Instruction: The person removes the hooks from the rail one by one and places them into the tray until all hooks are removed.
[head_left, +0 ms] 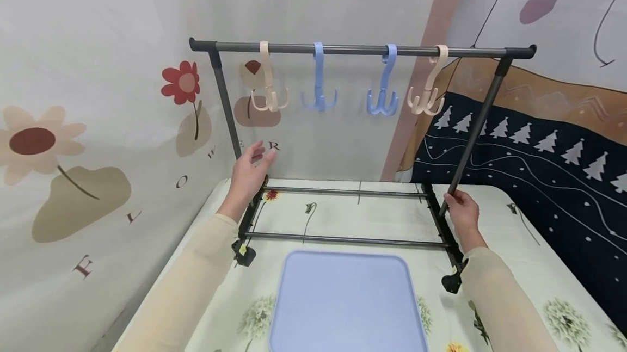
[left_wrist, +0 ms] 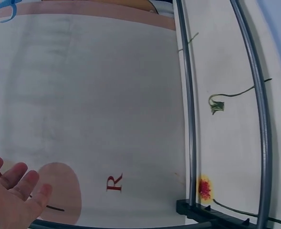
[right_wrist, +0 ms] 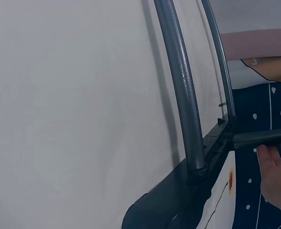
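Observation:
A dark metal rack (head_left: 343,49) stands upright, with two cream hooks (head_left: 268,77) and two blue hooks (head_left: 319,77) hanging from its top bar. My left hand (head_left: 247,178) is beside the lower part of the left post (head_left: 225,104), its fingers loosely spread and holding nothing; the left wrist view shows the same open hand (left_wrist: 14,198). Low on the right post (head_left: 475,134), my right hand (head_left: 463,216) pinches the tube near the base. In the right wrist view the fingers of this hand (right_wrist: 276,179) touch the tube (right_wrist: 259,138) from below.
A light blue tray (head_left: 348,303) lies in front of the rack on a flower-patterned cloth (head_left: 534,265). Two lower crossbars (head_left: 343,240) join the rack's side feet. Behind hangs a printed curtain (head_left: 343,150), with a dark tree-patterned cloth (head_left: 529,161) at the right.

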Demonstrator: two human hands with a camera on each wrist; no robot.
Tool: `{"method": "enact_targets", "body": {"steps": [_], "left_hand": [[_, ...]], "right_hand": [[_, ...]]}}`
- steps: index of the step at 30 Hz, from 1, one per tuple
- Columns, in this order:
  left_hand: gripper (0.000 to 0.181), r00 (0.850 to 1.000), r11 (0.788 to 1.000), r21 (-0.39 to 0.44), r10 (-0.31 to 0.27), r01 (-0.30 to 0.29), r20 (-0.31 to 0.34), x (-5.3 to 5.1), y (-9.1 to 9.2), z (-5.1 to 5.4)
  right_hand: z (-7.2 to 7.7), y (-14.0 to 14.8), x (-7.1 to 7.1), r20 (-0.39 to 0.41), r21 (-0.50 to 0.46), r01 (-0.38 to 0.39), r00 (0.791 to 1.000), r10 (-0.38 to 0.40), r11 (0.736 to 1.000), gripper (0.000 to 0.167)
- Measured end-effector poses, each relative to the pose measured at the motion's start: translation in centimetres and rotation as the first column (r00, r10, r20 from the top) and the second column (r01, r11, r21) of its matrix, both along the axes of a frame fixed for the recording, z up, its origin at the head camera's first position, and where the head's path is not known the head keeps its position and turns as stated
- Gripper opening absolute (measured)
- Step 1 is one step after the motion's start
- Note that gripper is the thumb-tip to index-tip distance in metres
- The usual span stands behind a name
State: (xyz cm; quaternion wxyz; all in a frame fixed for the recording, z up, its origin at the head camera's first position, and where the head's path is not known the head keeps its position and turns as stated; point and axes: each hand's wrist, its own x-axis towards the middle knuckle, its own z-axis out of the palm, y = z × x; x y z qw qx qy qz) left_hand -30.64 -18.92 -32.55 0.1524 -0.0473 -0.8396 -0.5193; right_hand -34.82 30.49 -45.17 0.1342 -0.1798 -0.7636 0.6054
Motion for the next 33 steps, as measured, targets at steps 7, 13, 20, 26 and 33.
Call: {"method": "enact_targets", "body": {"steps": [7, 13, 20, 26, 33], "left_hand": [[0.079, 0.999, 1.000, 0.023, 0.013, -0.012, -0.051, -0.5, 0.1, 1.7], [0.072, 0.991, 0.997, 0.056, 0.058, -0.051, -0.121, -0.7, 0.3, 3.8], [0.065, 0.979, 0.993, 0.085, 0.096, -0.081, -0.183, -0.7, 0.6, 6.3], [0.064, 0.972, 0.989, 0.108, 0.117, -0.096, -0.205, -0.9, 0.8, 8.1], [0.063, 0.962, 0.988, 0.113, 0.130, -0.105, -0.239, -0.7, 0.9, 10.3]], "right_hand": [[-0.1, 0.0, 0.2, 0.002, -0.032, 0.002, 1.000, -0.002, 0.999, 0.045], [-0.3, 0.1, 0.4, -0.006, -0.039, -0.002, 1.000, 0.002, 0.999, 0.044], [-0.6, 0.2, 0.4, 0.002, -0.010, 0.010, 1.000, -0.010, 1.000, 0.047], [-0.9, 0.3, 0.3, 0.006, 0.021, 0.032, 0.999, -0.032, 0.999, 0.045], [-1.3, 0.3, 0.3, 0.021, 0.028, 0.044, 0.999, -0.044, 0.999, 0.042]]}}
